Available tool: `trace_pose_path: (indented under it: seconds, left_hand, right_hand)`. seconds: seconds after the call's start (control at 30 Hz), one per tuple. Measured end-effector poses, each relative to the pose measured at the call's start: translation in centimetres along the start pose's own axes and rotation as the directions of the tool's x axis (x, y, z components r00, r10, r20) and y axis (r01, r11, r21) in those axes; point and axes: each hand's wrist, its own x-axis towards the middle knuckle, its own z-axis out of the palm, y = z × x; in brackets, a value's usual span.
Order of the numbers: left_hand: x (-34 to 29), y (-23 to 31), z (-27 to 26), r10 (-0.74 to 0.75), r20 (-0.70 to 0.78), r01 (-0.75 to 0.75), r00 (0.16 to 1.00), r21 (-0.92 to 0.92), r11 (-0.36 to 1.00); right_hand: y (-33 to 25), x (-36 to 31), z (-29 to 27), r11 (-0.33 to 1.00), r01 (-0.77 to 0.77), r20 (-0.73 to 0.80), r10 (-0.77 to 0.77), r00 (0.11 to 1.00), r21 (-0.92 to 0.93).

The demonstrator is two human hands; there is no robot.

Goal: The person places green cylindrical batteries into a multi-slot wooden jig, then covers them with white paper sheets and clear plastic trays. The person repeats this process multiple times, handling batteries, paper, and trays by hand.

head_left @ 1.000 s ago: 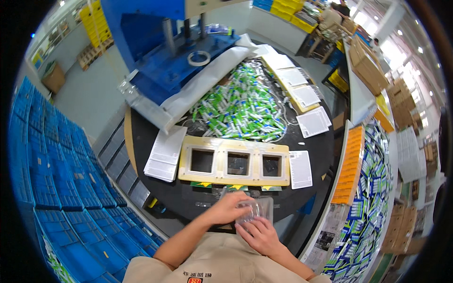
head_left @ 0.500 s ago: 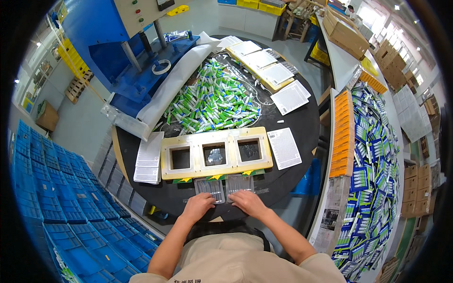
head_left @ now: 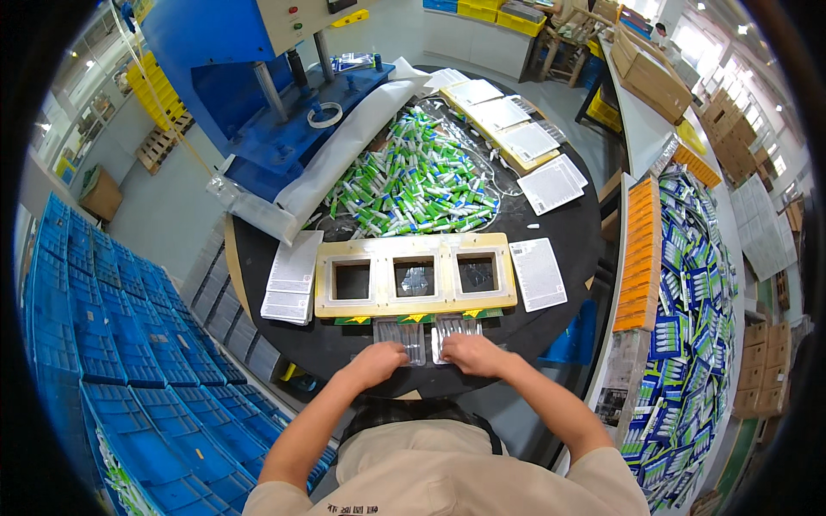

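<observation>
Two clear plastic blister trays lie side by side on the black round table (head_left: 568, 232), just in front of a pale wooden jig (head_left: 416, 277) with three square openings. My left hand (head_left: 377, 364) rests on the near end of the left tray (head_left: 404, 334). My right hand (head_left: 469, 353) rests on the near end of the right tray (head_left: 454, 328). A clear insert shows inside the jig's middle and right openings. Beyond the jig lies a big heap of green, white and blue tubes (head_left: 411, 185).
Printed cards lie left (head_left: 293, 276) and right (head_left: 538, 273) of the jig, more sheets at the far side. A blue press machine (head_left: 258, 77) stands at the back left. Blue crates (head_left: 95, 344) are stacked left; orange packs (head_left: 641, 254) and packaged goods (head_left: 688, 327) fill the right bench.
My hands moved apart from holding one clear tray stack near my body to pressing two trays flat on the table in front of the jig. The view tilted forward.
</observation>
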Motion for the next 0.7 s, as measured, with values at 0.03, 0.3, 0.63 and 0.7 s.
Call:
trace_pose_path:
  seconds: [0.03, 0.3, 0.63, 0.7]
  left_hand:
    - [-0.3, 0.2, 0.1, -0.012, -0.024, 0.011, 1.0, -0.022, 1.0]
    - [0.1, -2.1, -0.8, 0.021, 0.105, 0.013, 0.994, -0.309, 0.951]
    - [-1.0, -0.1, 1.0, -0.103, -0.117, 0.101, 0.988, -0.027, 0.995]
    - [-1.5, 0.3, 0.9, -0.111, -0.171, 0.103, 0.979, -0.055, 0.993]
  right_hand:
    - [-0.6, -0.5, 0.4, 0.997, 0.007, -0.019, -0.008, 1.0, -0.078]
    - [-4.7, -1.2, -3.5, 0.981, -0.121, -0.365, 0.17, 0.915, 0.154]
    - [-3.3, 7.6, -4.8, 0.98, -0.079, -0.665, -0.066, 0.744, -0.185]
    - [-0.7, 9.9, -2.7, 0.972, -0.113, -0.614, -0.038, 0.788, -0.204]
